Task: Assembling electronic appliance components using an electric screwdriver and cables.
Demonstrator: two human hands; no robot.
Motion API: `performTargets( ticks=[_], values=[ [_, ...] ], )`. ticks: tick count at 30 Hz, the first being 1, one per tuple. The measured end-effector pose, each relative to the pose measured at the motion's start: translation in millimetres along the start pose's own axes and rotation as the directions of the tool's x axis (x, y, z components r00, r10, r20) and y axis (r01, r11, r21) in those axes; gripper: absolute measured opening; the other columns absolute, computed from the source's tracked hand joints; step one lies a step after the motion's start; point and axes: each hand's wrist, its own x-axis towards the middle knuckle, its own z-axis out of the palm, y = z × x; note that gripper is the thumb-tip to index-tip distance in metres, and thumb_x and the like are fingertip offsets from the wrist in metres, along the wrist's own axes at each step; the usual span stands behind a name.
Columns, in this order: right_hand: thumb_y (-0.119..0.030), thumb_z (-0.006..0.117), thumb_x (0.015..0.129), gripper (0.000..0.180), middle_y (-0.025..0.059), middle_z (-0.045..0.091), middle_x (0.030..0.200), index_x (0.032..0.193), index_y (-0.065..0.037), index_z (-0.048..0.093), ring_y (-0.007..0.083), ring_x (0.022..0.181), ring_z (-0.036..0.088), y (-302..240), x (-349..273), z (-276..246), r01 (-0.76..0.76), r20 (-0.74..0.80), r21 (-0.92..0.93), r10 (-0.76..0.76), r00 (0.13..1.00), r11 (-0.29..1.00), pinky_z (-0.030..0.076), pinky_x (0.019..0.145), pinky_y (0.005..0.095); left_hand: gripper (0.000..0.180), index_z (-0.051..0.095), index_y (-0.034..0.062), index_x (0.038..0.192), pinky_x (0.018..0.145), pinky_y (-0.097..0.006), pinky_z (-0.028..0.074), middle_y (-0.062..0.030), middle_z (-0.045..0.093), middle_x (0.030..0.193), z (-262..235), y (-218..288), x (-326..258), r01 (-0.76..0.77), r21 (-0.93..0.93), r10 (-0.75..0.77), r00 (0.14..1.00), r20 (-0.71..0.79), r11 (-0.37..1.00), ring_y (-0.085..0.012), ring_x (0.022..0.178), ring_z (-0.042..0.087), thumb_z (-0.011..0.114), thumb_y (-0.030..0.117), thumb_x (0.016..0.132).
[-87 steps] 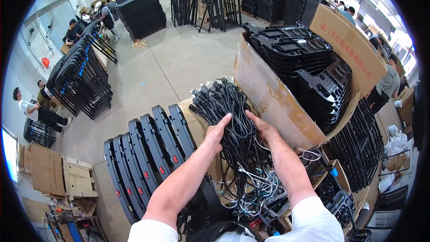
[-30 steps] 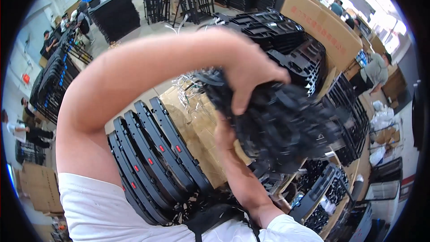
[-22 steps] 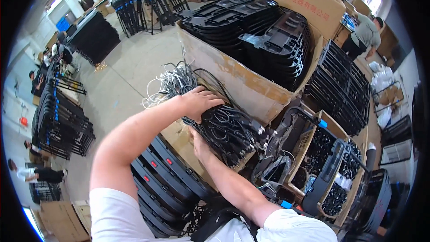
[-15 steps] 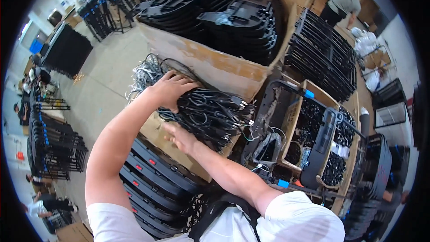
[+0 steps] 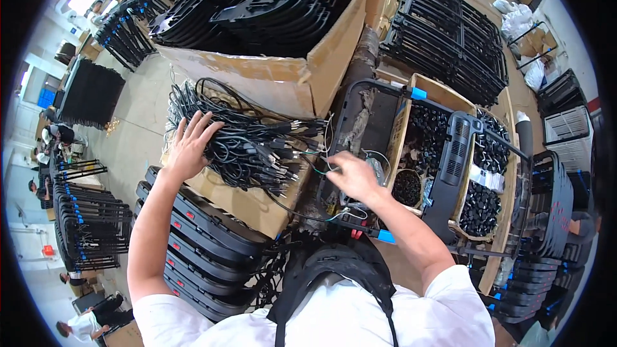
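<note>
My left hand (image 5: 191, 148) lies on the near left side of a heap of black cables (image 5: 241, 144) with metal-tipped plugs, its fingers stretched and spread. The heap rests on a cardboard box (image 5: 267, 212). To the right of the plugs, my right hand (image 5: 355, 178) is closed in a pinch at a thin green-and-white wire (image 5: 315, 166). Its fingertips partly hide where the wire runs. Under and beside this hand is a black frame (image 5: 353, 99) with blue corner pieces, and white wire ends (image 5: 347, 212) lie at its near side.
A large carton (image 5: 238, 77) of stacked black plastic panels stands ahead. Bins of small black parts (image 5: 482, 215) sit at the right, with black metal frames (image 5: 443, 38) beyond. Stacked black curved pieces (image 5: 212, 254) are at the near left. Other people work in the distance.
My right hand has moved right, from beside the box to the wire. My left hand has slid left and down on the heap, its fingers spreading. The view has shifted too.
</note>
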Motion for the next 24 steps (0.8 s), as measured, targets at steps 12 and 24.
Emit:
performTargets(
  ticks=[12, 24],
  values=[
    [-0.031, 0.059, 0.100, 0.032, 0.0268, 0.075, 0.096, 0.100, -0.003, 0.074, 0.0473, 0.095, 0.073, -32, 38, -17, 0.118, 0.120, -0.099, -0.105, 0.987, 0.988, 0.058, 0.087, 0.0576, 0.072, 0.056, 0.0117, 0.143, 0.117, -0.049, 0.041, -0.0161, 0.054, 0.146, -18, 185, 6, 0.315, -0.437, -0.394, 0.914, -0.100, 0.842, -0.0358, 0.139, 0.051, 0.084, 0.022, 0.078],
    [-0.027, 0.060, 0.097, 0.031, 0.0239, 0.070, 0.081, 0.081, -0.002, 0.068, 0.0457, 0.083, 0.070, -70, -13, -182, 0.355, 0.138, -0.245, -0.330, 0.934, 0.902, 0.056, 0.077, 0.0546, 0.070, 0.060, 0.0234, 0.138, 0.123, -0.063, 0.028, -0.0029, 0.049, 0.157, 44, 202, 20, 0.288, -0.115, -0.310, 0.891, -0.332, 0.951, -0.0270, 0.158, 0.029, 0.090, 0.033, 0.075]
  ],
)
